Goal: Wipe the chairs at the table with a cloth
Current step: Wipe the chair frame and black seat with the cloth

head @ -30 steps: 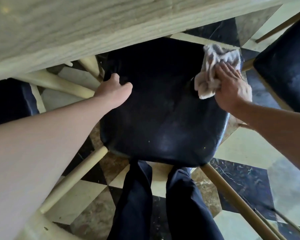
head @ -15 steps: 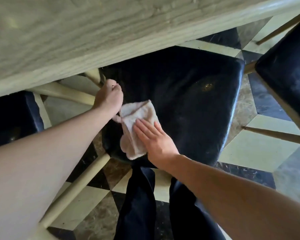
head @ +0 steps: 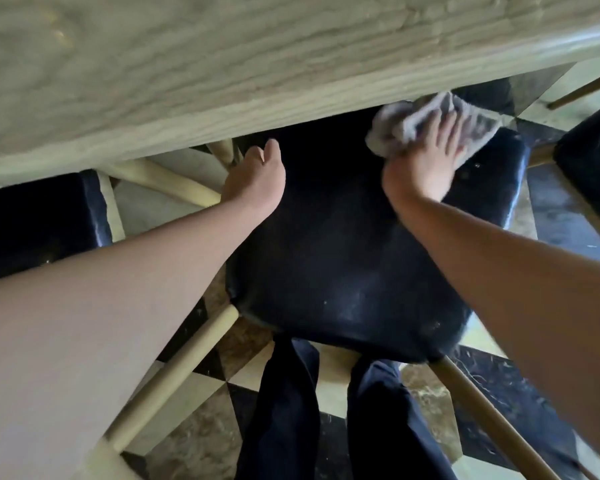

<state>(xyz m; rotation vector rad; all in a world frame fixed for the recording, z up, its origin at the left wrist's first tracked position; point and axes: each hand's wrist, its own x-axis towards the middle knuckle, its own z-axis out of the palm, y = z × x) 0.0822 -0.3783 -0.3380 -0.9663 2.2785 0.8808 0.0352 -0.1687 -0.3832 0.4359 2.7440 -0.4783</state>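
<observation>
A: In the head view, where is the cloth now?

B: The crumpled pale grey cloth [head: 426, 124] is in the upper right of the frame, at the far right corner of the black padded chair seat [head: 343, 258], partly under the edge of the pale wood-grain counter [head: 222, 64]. The right hand [head: 430, 150] presses it flat, fingers spread and fairly straight on top.

A: And half a second ago?

B: Then it was at the seat's near left edge, beside the other hand. So the stroke has swept across and up the seat; most of the surface seems covered, and I'd judge this chair nearly done.

A: The left hand?

B: The left hand [head: 253, 178] is on the seat's left rim, middle of the frame, much where it was. It looks to be steadying the chair; the fingers are hidden over the edge, so I can't tell whether they grip.

A: Anything else to wipe?

B: Two more dark chair seats [head: 39, 223] sit at the left and right edges.
</observation>
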